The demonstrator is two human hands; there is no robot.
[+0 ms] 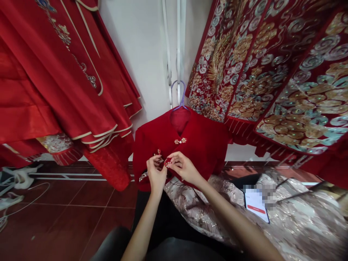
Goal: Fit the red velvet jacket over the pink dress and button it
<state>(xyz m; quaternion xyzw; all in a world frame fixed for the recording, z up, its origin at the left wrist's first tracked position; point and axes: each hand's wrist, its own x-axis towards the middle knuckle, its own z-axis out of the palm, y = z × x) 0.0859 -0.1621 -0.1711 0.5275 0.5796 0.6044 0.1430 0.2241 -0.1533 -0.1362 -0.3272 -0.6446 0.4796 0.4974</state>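
Observation:
A dark red jacket (203,134) hangs on a purple hanger (182,98) in front of me. Gold and pearl beads form a frog fastener (180,141) below its collar. At the jacket's lower front, my left hand (157,175) is closed, its fingertips pinching the edge of a small red beaded piece (168,164). My right hand (186,168) pinches the same piece from the other side. Whether this piece is part of the jacket's front edge, I cannot tell. More beaded trim (143,176) shows just left of my left hand.
Red garments (89,90) hang at the left, and heavily embroidered ones (261,72) at the right. A white metal rack post (178,47) stands behind the hanger. Shiny patterned fabric (304,210) lies at the right with a phone (255,204) on it. White cables (27,188) are at the left.

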